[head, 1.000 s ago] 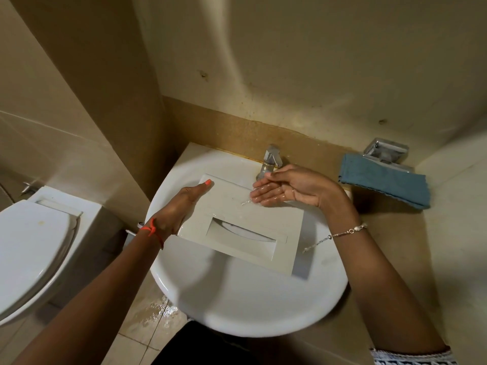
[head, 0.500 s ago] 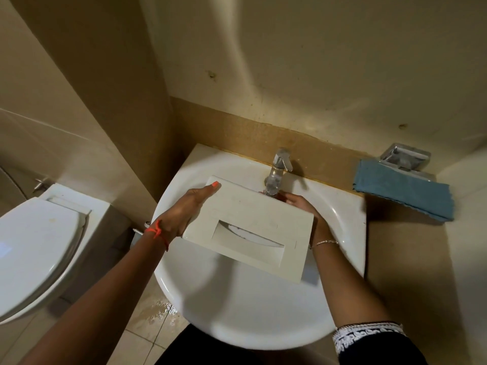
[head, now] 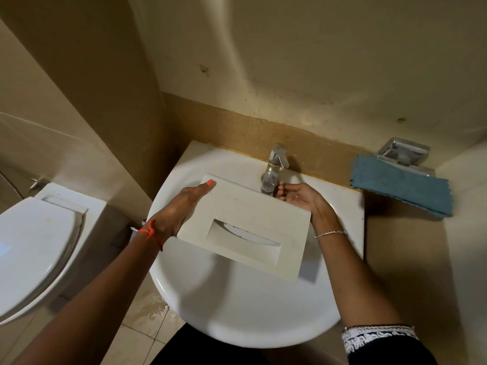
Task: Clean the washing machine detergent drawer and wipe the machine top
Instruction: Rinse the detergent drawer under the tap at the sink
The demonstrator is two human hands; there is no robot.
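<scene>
Drawer (head: pixel 245 227), white, hangs over the sink (head: pixel 237 312) at mid-frame. The left hand (head: pixel 179 209) grips its left end, thumb on top, other fingers hidden. The right hand (head: pixel 297 196) is cupped beside the tap (head: pixel 274 169) — fingers loosely curled, holding nothing. A blue cloth (head: pixel 403 188) lies at the upper right.

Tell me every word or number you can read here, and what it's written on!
None: no words, numbers or signs can be read in this view.
The detergent drawer has a plain white front, no mark can be made out on the tap, and the blue cloth and toilet lid bear no print.
</scene>
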